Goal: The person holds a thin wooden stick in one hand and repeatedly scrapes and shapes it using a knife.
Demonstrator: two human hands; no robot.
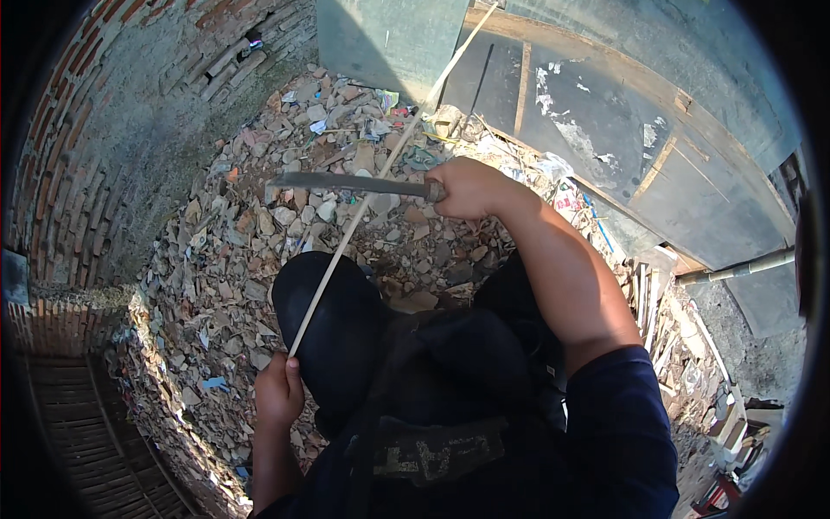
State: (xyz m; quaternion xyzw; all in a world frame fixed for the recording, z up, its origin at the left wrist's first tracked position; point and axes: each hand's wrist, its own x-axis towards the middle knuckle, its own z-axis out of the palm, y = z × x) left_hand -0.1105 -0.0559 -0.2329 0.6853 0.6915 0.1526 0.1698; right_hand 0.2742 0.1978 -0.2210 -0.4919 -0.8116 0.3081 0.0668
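Note:
A long, thin, pale strip, bamboo or wood by its look, (335, 258) runs slantwise from low on the left up to the panels at the far side. My left hand (278, 389) pinches its near end beside my left knee. In my right hand (474, 189) is the handle of a machete (350, 182), its long dark blade pointing left. The blade crosses over the strip around its middle; whether the two touch I cannot tell. Part of the strip passes over my dark-clad left knee (316, 298).
Broken brick and stone rubble (251, 233) with litter covers the ground. A brick wall (130, 138) rises on the left. Dark boards with wooden battens (596, 121) lean at the far right. Loose sticks (648, 298) lie to my right, and a woven bamboo panel (78, 424) is at lower left.

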